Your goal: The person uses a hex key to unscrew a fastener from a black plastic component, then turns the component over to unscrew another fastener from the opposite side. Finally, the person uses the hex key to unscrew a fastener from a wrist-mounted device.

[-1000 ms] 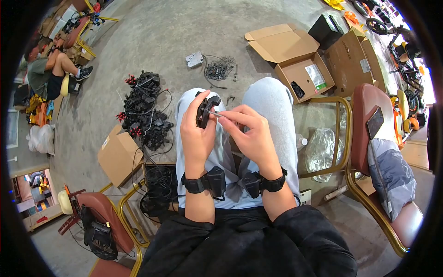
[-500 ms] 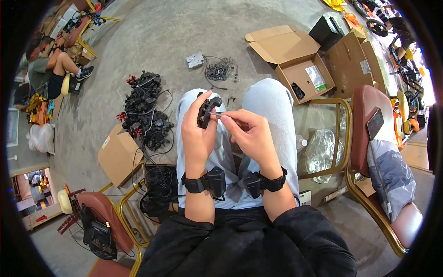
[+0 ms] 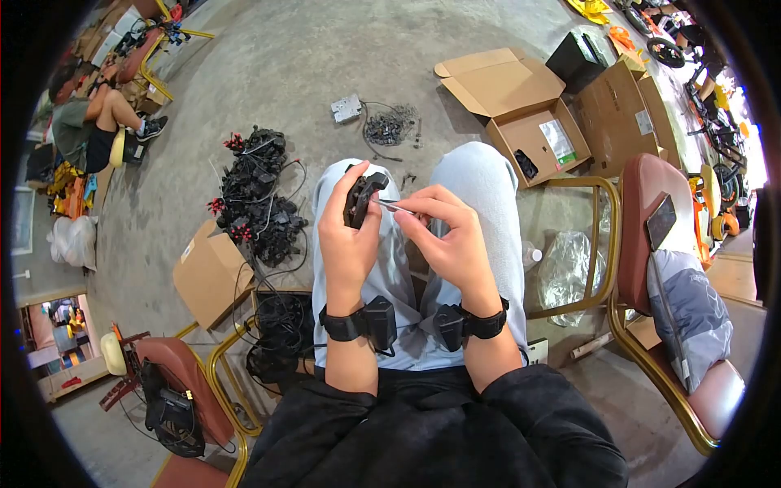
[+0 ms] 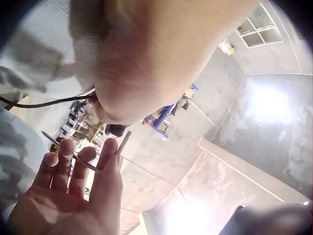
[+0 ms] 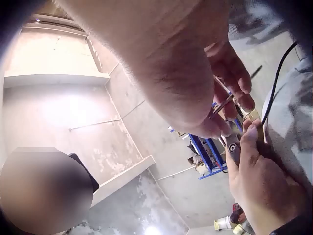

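In the head view my left hand point(image 3: 358, 185) grips a small black plastic part point(image 3: 359, 200) above my lap. My right hand point(image 3: 419, 208) pinches thin metal tweezers point(image 3: 394, 204), whose tip reaches the side of the black part. The two hands almost touch over my light blue trousers point(image 3: 480, 183). The left wrist view shows the right hand's fingers point(image 4: 73, 171) closed around the tweezers point(image 4: 80, 160). In the right wrist view the tweezers point(image 5: 224, 103) poke out from under the right palm, beside the left hand point(image 5: 259, 186). Most of the black part is hidden by my left fingers.
A heap of black parts with wires and red plugs point(image 3: 256, 199) lies on the floor to the left, by a closed carton point(image 3: 210, 272). An open carton point(image 3: 529, 106) stands ahead right. A padded chair point(image 3: 667, 268) is at right, another point(image 3: 175, 390) lower left. A person point(image 3: 89, 122) sits far left.
My right hand has drawn back slightly toward me with the tweezers. The black part has tipped a little in my left hand. Both hands keep their grip.
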`<state>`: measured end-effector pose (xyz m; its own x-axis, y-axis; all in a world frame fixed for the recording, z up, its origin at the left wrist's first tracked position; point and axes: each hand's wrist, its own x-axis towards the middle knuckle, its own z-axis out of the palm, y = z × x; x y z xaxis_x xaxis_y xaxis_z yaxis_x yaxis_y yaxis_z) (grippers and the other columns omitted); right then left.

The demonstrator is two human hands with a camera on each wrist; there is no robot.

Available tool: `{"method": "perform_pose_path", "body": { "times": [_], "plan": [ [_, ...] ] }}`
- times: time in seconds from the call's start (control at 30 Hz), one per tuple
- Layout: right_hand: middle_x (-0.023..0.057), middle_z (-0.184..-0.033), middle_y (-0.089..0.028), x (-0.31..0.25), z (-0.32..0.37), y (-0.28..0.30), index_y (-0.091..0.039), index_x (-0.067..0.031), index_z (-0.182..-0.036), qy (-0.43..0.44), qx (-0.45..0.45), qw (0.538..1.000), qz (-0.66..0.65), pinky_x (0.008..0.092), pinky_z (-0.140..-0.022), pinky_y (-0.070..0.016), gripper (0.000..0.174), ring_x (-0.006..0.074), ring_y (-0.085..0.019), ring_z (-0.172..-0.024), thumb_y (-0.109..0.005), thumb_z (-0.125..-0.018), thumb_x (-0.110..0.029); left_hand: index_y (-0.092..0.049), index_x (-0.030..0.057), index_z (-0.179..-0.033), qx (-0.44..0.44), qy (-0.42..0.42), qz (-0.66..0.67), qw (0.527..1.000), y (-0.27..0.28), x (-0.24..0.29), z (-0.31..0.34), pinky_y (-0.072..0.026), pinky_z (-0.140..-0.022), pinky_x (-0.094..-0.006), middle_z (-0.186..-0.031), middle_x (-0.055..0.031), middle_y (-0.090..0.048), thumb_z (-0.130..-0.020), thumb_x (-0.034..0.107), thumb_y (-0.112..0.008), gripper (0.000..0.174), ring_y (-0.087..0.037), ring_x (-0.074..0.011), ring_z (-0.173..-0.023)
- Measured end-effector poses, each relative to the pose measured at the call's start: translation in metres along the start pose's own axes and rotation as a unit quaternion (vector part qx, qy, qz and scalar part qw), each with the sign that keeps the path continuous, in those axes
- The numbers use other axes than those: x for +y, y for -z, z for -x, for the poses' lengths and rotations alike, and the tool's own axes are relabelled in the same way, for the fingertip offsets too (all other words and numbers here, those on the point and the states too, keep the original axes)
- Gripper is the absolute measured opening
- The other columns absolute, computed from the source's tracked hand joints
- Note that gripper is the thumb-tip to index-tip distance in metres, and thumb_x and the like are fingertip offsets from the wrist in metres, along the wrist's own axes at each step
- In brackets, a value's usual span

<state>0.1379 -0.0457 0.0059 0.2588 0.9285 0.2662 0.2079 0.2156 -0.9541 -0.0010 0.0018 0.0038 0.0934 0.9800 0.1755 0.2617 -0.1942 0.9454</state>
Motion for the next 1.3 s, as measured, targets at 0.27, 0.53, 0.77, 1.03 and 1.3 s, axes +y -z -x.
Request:
{"method": "perform_pose_path", "body": {
  "times": [0.27, 0.53, 0.77, 1.03, 1.3],
  "plan": [
    [0.0032, -0.081, -0.067, -0.004, 0.003, -0.006, -0.074, 0.0006, -0.103, -0.111, -0.049, 0.992, -0.035, 0.0223, -0.06, -0.0458, 0.016, 0.008, -0.06, -0.065, -0.069, -0.093, -0.01, -0.064, 0.0065, -0.127, 0.002, -0.024, -0.022, 0.999, -0.001, -0.001, 0.001, -0.0524, -0.081, -0.0306, -0.11, -0.0133, -0.069, -0.085, -0.004, -0.068, 0.044, -0.066, -0.0189, -0.092],
    [0.0074, -0.084, -0.072, -0.003, 0.005, -0.009, -0.074, 0.0021, -0.104, -0.194, -0.036, 0.968, -0.153, 0.025, -0.058, -0.0503, 0.019, 0.0095, -0.065, -0.066, -0.071, -0.093, -0.012, -0.065, 0.0066, -0.125, 0.005, -0.04, -0.047, 0.998, -0.001, -0.006, 0.001, -0.0521, -0.084, -0.0345, -0.11, -0.0155, -0.07, -0.084, -0.002, -0.07, 0.042, -0.067, -0.0261, -0.095],
    [0.0097, -0.08, -0.069, 0.001, -0.001, 0.0, -0.075, -0.0014, -0.103, 0.026, 0.01, 0.999, 0.019, 0.0281, -0.064, -0.0505, 0.017, 0.012, -0.065, -0.071, -0.074, -0.087, -0.008, -0.064, 0.0044, -0.125, 0.007, -0.029, -0.015, 0.999, 0.0, 0.0, 0.001, -0.0517, -0.085, -0.0321, -0.11, -0.0139, -0.07, -0.085, -0.002, -0.068, 0.04, -0.067, -0.0221, -0.095],
    [0.0065, -0.078, -0.07, -0.004, 0.002, -0.001, -0.075, -0.0004, -0.104, -0.11, -0.052, 0.991, -0.052, 0.024, -0.057, -0.0484, 0.015, 0.0085, -0.062, -0.062, -0.069, -0.092, -0.008, -0.064, 0.005, -0.126, -0.012, -0.016, -0.035, 0.999, 0.001, 0.0, 0.002, -0.0517, -0.086, -0.0297, -0.111, -0.0094, -0.067, -0.087, -0.005, -0.067, 0.04, -0.063, -0.0154, -0.097],
    [0.0055, -0.073, -0.069, -0.012, 0.003, -0.008, -0.074, 0.0014, -0.109, -0.253, -0.058, 0.95, -0.175, 0.0235, -0.054, -0.0487, 0.019, 0.0078, -0.061, -0.059, -0.066, -0.096, -0.01, -0.065, 0.0048, -0.124, -0.014, -0.017, -0.052, 0.998, 0.001, -0.001, 0.001, -0.0521, -0.085, -0.0304, -0.108, -0.0102, -0.069, -0.088, -0.004, -0.067, 0.037, -0.064, -0.016, -0.095]
  ]
}}
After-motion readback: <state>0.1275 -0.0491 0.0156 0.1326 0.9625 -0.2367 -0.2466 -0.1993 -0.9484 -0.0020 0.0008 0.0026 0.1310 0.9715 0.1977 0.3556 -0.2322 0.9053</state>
